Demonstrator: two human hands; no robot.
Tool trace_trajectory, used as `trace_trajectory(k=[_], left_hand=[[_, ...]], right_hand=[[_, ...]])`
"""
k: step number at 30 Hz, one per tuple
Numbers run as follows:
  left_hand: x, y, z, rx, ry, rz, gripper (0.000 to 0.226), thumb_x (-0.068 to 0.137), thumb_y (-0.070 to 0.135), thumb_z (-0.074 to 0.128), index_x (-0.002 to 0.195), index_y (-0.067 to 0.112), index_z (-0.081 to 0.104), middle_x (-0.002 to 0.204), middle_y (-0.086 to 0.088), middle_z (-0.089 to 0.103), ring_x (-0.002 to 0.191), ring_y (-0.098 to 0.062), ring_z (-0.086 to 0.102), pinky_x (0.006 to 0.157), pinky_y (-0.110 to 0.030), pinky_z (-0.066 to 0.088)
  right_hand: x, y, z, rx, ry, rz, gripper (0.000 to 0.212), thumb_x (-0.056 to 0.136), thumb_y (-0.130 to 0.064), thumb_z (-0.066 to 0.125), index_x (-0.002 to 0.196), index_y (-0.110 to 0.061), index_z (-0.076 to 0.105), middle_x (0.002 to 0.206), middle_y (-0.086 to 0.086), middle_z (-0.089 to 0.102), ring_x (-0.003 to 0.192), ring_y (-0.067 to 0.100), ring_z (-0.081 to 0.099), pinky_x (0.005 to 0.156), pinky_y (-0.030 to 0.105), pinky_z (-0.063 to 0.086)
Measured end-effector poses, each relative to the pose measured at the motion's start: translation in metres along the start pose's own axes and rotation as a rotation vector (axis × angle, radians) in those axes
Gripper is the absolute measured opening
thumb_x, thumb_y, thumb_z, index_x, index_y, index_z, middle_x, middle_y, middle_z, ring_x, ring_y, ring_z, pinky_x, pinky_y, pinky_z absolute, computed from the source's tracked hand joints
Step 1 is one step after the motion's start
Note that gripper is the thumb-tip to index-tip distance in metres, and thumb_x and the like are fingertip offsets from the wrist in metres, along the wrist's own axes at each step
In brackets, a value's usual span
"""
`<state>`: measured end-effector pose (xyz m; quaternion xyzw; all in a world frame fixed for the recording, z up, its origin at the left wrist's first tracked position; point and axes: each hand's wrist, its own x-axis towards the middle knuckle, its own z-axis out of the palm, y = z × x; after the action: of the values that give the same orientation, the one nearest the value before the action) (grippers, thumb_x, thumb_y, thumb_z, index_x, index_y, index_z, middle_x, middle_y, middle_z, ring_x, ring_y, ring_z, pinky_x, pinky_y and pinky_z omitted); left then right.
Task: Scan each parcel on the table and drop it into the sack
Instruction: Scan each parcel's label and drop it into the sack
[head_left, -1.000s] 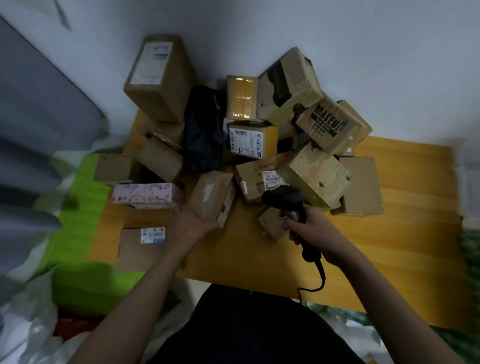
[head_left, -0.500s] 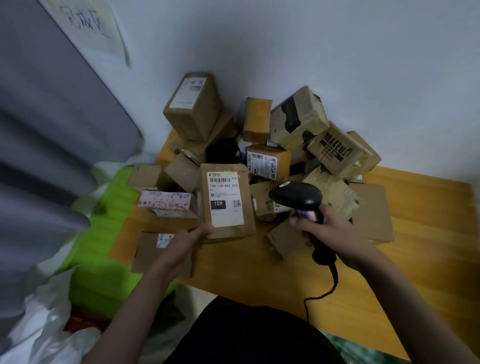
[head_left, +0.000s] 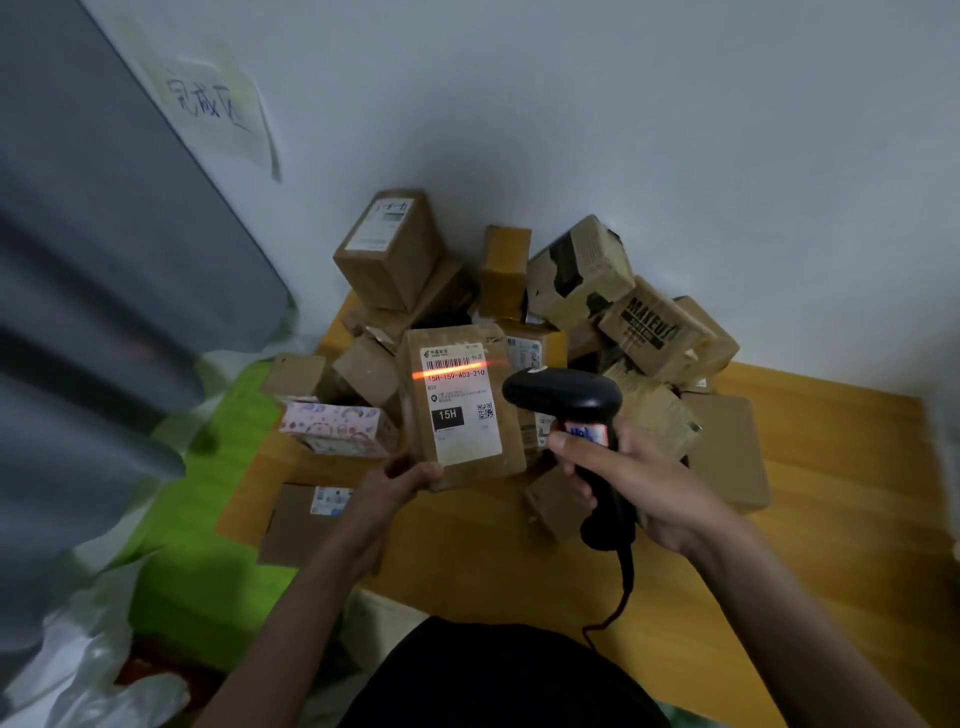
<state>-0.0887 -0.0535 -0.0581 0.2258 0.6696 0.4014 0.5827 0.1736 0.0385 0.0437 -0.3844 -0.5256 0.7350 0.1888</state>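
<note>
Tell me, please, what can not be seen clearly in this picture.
Head view only:
- Held parcel: underside hidden; small label text unreadable.
- Left hand: fingers hidden behind the parcel.
- Scanner: trigger covered by the right hand.
- Flat parcel: partly behind the left forearm.
- Sack: cannot tell which.

We can't read the small print on the held parcel (head_left: 457, 405)'s label, too blurry. The parcel hides boxes behind it, and the table (head_left: 831, 519)'s right edge gets cut off.
</note>
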Motion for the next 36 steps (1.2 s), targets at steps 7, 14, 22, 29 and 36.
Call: trace_trajectory(k=[7, 14, 22, 29, 36], left_hand=[[-0.023, 0.001, 0.0, 0.017, 0.059, 0.08, 0.076, 0.061, 0.056, 0.082, 0.127, 0.024, 0.065, 0.119, 0.007, 0.073, 0.114, -0.017, 0.067, 0.104, -0.042, 0.05], [-0.064, -0.007, 0.012, -0.057, 0.127, 0.138, 0.049, 0.076, 0.041, 0.081, 0.12, 0.024, 0.07, 0.113, 0.005, 0.076, 0.102, -0.013, 0.071, 0.087, -0.029, 0.054], [-0.153, -0.09, 0.02, -0.166, 0.427, 0.134, 0.048, 0.063, 0.041, 0.079, 0.103, 0.014, 0.075, 0.099, 0.007, 0.077, 0.096, -0.008, 0.07, 0.081, -0.013, 0.049], [-0.285, -0.208, 0.024, -0.327, 0.761, 0.009, 0.07, 0.063, 0.057, 0.082, 0.122, 0.021, 0.071, 0.118, 0.007, 0.074, 0.116, -0.011, 0.065, 0.111, -0.037, 0.044], [-0.385, -0.29, 0.047, -0.536, 1.022, -0.159, 0.07, 0.061, 0.064, 0.079, 0.117, 0.022, 0.072, 0.113, 0.002, 0.075, 0.114, -0.021, 0.064, 0.108, -0.045, 0.043]], right_hand=[[-0.007, -0.007, 0.001, -0.022, -0.049, -0.065, 0.019, 0.093, -0.024, 0.068, 0.083, -0.012, 0.058, 0.065, 0.002, 0.053, 0.056, 0.015, 0.048, 0.055, 0.027, 0.042], [-0.019, -0.003, 0.002, -0.049, -0.139, -0.059, 0.021, 0.093, -0.024, 0.069, 0.097, -0.005, 0.06, 0.07, 0.014, 0.046, 0.058, 0.022, 0.045, 0.057, 0.032, 0.041], [-0.015, 0.039, 0.039, -0.25, -0.408, 0.004, 0.011, 0.095, -0.023, 0.066, 0.09, -0.013, 0.063, 0.065, 0.009, 0.047, 0.056, 0.019, 0.046, 0.054, 0.03, 0.042], [-0.026, 0.084, 0.14, -0.481, -0.751, 0.128, 0.018, 0.096, -0.02, 0.065, 0.099, -0.003, 0.064, 0.064, 0.005, 0.049, 0.055, 0.016, 0.046, 0.054, 0.027, 0.04], [-0.053, 0.123, 0.229, -0.633, -1.027, 0.179, 0.01, 0.095, -0.018, 0.065, 0.089, -0.01, 0.065, 0.064, 0.007, 0.048, 0.051, 0.015, 0.044, 0.048, 0.023, 0.038]])
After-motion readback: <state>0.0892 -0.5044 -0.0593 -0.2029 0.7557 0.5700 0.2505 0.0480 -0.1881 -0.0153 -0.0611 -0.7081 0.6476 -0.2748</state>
